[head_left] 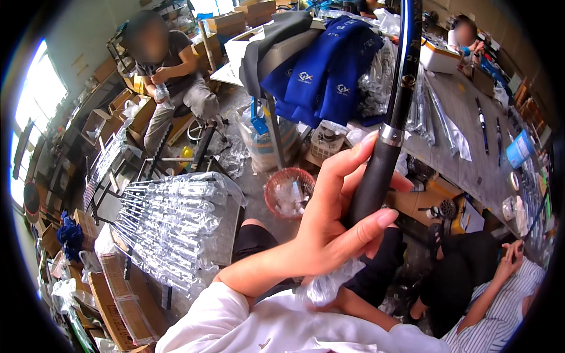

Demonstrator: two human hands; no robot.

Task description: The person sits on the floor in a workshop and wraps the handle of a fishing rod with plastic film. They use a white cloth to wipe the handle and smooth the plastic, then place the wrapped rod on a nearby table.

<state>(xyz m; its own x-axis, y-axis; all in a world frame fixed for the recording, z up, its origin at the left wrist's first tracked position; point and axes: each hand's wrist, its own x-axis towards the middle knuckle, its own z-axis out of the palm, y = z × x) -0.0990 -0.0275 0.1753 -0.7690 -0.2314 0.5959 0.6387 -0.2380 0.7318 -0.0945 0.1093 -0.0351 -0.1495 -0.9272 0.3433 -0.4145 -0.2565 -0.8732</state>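
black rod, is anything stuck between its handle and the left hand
Nothing visible is: the bare left hand grips the black rod's handle directly. The crumpled clear plastic is below that hand in the picture, not between it and the handle. The contact on the handle's far side is hidden.

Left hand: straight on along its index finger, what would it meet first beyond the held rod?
Past the black rod, the left hand would probably meet the clear-wrapped bundle on the grey table; depth is unclear.

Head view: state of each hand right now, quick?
Left hand: holding the rod handle.
Right hand: mostly hidden by plastic; grip can't be told.
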